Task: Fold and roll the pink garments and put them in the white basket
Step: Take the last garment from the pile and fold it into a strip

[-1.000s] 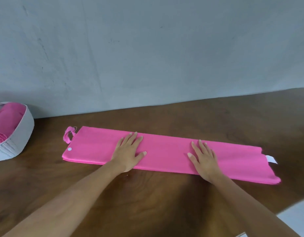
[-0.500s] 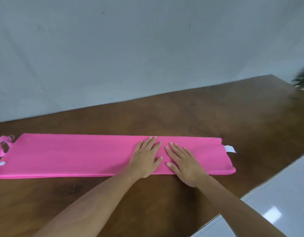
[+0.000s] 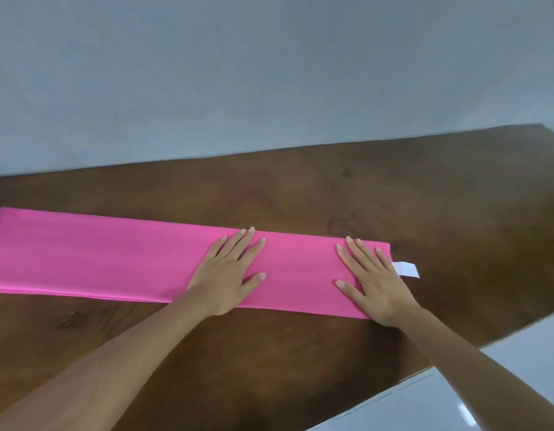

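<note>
Pink garment [image 3: 114,253], folded into a long flat strip on the wooden table [image 3: 300,188], looks ready for rolling from its right end. That step likely wants even palm pressure, aligned edges and a tight first turn. Both hands lie flat, palms down, gripping nothing. The left hand [image 3: 229,272] rests on the strip at centre frame. The right hand [image 3: 375,281] rests on its right end, beside a white label [image 3: 406,269]. The strip runs off the left edge.

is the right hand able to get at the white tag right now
Probably yes: the right hand lies flat on the pink garment, just beside the white tag, with nothing between.
</note>
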